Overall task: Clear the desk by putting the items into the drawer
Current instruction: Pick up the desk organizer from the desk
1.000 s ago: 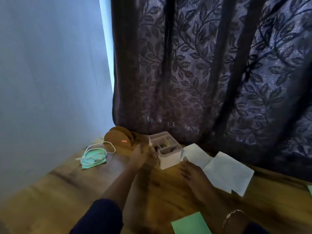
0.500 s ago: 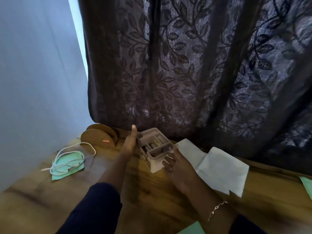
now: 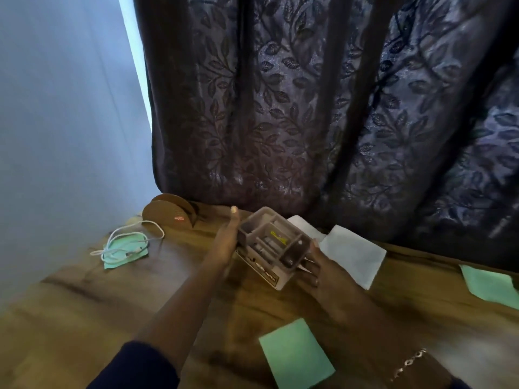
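Head cam: organizer (image 3: 269, 242) is clamped between both hands over the desk (image 3: 84, 318), mid-back, just in front of the curtain (image 3: 309, 122). It's tilted w/ the open top toward cam. Can't tell if its low corner touches the wood.

L hand (image 3: 227, 242): palm flat on the left wall, thumb straight up, fingers behind the box not visible. R hand (image 3: 323, 265): fingers curled round the right end, some underneath.

Box looks like rigid plastic, compartments w/ small loose bits inside, one yellow. Prob light, but the walls look smooth, so a squeeze-only hold may slip. Safer w/ fingers under the base at both ends. Keep it level or the contents spill.

White sheets (image 3: 354, 254) lie just behind R hand. Green notes (image 3: 295, 352) are near and far right. Cable (image 3: 126, 242) lies on a green sheet (image 3: 123, 256) at left, beside a round wooden holder (image 3: 168, 214). Drawer not in frame.
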